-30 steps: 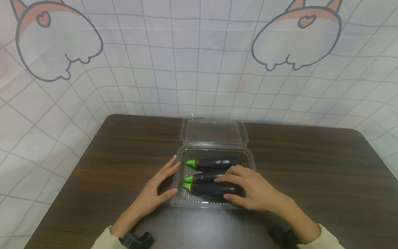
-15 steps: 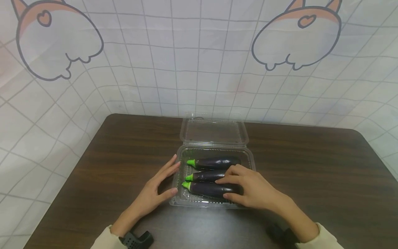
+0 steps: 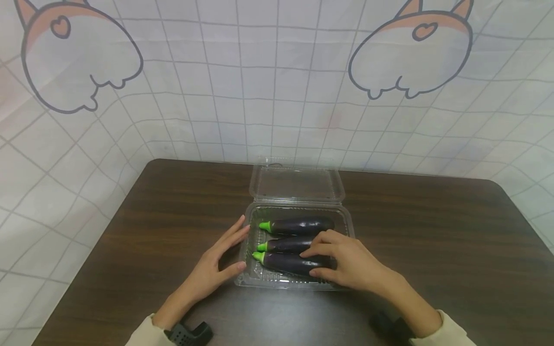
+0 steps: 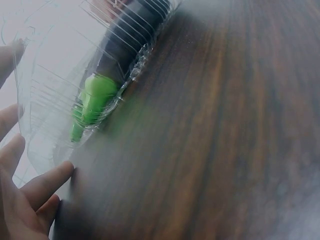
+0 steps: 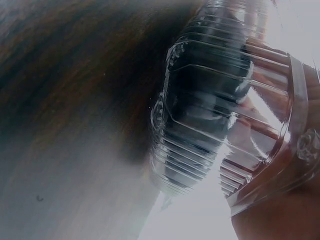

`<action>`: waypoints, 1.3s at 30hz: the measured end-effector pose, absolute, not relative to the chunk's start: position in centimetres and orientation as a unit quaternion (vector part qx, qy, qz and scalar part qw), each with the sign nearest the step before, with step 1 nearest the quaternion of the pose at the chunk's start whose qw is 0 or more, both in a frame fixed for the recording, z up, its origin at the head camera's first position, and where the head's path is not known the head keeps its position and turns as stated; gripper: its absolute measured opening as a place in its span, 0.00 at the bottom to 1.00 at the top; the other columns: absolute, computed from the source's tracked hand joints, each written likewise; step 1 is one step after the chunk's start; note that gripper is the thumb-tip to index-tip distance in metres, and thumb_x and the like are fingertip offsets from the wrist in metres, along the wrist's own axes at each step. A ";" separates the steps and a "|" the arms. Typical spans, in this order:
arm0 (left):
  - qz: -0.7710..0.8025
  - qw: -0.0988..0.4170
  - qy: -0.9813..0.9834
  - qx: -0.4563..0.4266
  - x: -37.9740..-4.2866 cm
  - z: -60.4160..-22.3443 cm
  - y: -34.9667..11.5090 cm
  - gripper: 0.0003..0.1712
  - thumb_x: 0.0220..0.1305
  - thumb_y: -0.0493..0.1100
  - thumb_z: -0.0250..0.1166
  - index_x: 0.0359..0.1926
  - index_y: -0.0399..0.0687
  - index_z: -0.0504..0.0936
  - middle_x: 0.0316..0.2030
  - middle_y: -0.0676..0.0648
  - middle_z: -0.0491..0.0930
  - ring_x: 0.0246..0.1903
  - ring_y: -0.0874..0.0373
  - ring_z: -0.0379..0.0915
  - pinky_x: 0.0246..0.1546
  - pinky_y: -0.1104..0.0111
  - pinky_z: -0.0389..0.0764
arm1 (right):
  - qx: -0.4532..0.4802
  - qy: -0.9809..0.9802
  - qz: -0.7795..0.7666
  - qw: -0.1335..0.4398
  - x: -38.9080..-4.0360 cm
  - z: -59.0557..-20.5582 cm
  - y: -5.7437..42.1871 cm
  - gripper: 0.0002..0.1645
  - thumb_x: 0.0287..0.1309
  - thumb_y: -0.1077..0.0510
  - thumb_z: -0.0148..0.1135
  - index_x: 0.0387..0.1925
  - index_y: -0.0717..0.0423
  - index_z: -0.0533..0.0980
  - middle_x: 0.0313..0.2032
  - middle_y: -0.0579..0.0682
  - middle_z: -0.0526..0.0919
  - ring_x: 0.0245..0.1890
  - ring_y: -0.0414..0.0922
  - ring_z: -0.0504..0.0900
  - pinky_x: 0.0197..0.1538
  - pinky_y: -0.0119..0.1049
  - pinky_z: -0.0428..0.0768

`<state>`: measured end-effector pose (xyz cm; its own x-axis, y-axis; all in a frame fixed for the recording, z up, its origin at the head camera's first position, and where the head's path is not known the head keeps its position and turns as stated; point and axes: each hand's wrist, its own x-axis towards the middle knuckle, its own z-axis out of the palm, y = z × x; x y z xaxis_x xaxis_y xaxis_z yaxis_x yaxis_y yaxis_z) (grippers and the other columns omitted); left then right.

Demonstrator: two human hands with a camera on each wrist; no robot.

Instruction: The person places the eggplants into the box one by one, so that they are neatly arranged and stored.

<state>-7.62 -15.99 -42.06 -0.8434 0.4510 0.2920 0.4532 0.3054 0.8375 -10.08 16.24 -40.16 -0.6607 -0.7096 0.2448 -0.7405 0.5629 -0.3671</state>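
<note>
Three dark purple eggplants lie side by side, green stems to the left, in a clear plastic clamshell container. My right hand reaches over its right side and grips the nearest eggplant, thumb on the near side and fingers on top. The middle eggplant is partly covered by that hand, while the far eggplant shows whole. With fingers spread, my left hand rests at the container's left rim. In the left wrist view, a green stem shows through the ribbed wall.
The container's lid is folded back toward the wall. It all stands on a dark wood-grain table with rounded far corners. Behind hangs a white gridded curtain with cartoon animal prints. Dark straps sit at the wrists.
The nearest eggplant has shifted slightly left under my right hand, its stem now closer to the container's left wall. My left hand stays at the rim.
</note>
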 end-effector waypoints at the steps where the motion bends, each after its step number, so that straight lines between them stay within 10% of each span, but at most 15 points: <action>1: -0.519 0.001 -0.808 -0.280 -7.6 -42.1 -16.0 0.38 0.59 0.31 0.63 0.69 0.38 0.61 0.73 0.39 0.48 0.62 0.42 0.65 0.58 0.34 0.53 | 0.411 -0.883 0.224 0.034 -10.1 -40.1 16.3 0.21 0.49 0.45 0.72 0.47 0.40 0.82 0.42 0.34 0.76 0.42 0.34 0.74 0.38 0.33 0.77; 15: -0.551 0.038 -0.798 -0.240 -9.4 -42.3 -16.3 0.35 0.63 0.30 0.60 0.70 0.42 0.60 0.71 0.40 0.55 0.64 0.41 0.60 0.63 0.52 0.61 | 0.389 -0.866 0.310 0.047 -10.7 -39.0 17.3 0.20 0.55 0.51 0.69 0.50 0.49 0.81 0.46 0.38 0.76 0.40 0.38 0.76 0.37 0.33 0.78; 23: -0.644 0.037 -0.751 -0.140 -13.3 -41.1 -16.0 0.29 0.70 0.39 0.57 0.69 0.43 0.62 0.65 0.41 0.64 0.59 0.43 0.68 0.54 0.69 0.73 | 0.202 -0.879 0.424 0.081 -13.0 -37.6 19.9 0.17 0.62 0.52 0.62 0.52 0.48 0.79 0.44 0.40 0.80 0.39 0.39 0.77 0.38 0.32 0.75; 39: -0.706 0.022 -0.707 -0.024 -20.1 -40.4 -14.8 0.32 0.70 0.48 0.57 0.67 0.35 0.63 0.63 0.34 0.66 0.56 0.39 0.70 0.58 0.53 0.69 | 0.004 -0.779 0.622 -0.078 -18.4 -38.9 21.6 0.33 0.70 0.45 0.50 0.67 0.62 0.63 0.60 0.59 0.70 0.54 0.51 0.71 0.53 0.39 0.71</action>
